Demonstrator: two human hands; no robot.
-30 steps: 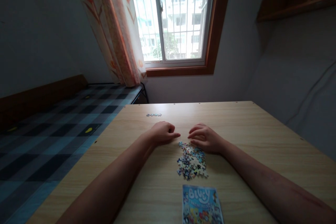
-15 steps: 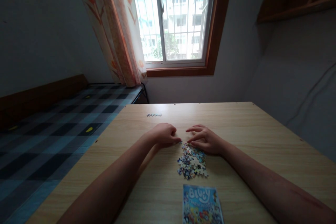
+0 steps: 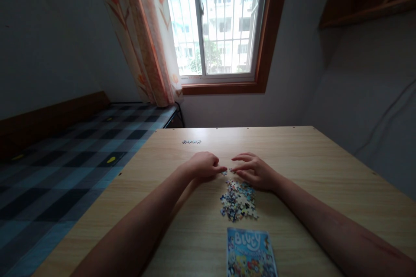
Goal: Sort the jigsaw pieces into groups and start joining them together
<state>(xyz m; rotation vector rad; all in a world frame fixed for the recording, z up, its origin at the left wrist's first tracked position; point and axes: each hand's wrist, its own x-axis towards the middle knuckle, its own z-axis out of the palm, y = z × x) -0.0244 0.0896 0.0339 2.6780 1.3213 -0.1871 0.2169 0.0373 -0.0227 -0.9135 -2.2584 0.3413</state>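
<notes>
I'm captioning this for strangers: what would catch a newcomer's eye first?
Probably the bright window beyond the table, beside a flowered curtain. Next, the loose pile of puzzle pieces, with the left hand and right hand at its far end. On the pile's near side lies the blue Bluey picture.

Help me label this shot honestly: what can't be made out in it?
Head view: most of the bare left hand's curled fingers, hidden by the hand itself.
Head view: printed details on the heaped, multicoloured, knobbed jigsaw pieces, too small and partly overlapping.
Head view: whether the bare right hand touches the tiny loose piece, too small.
Head view: the blue rectangular "Bluey" sheet's near end, cut off by the bottom edge.
</notes>
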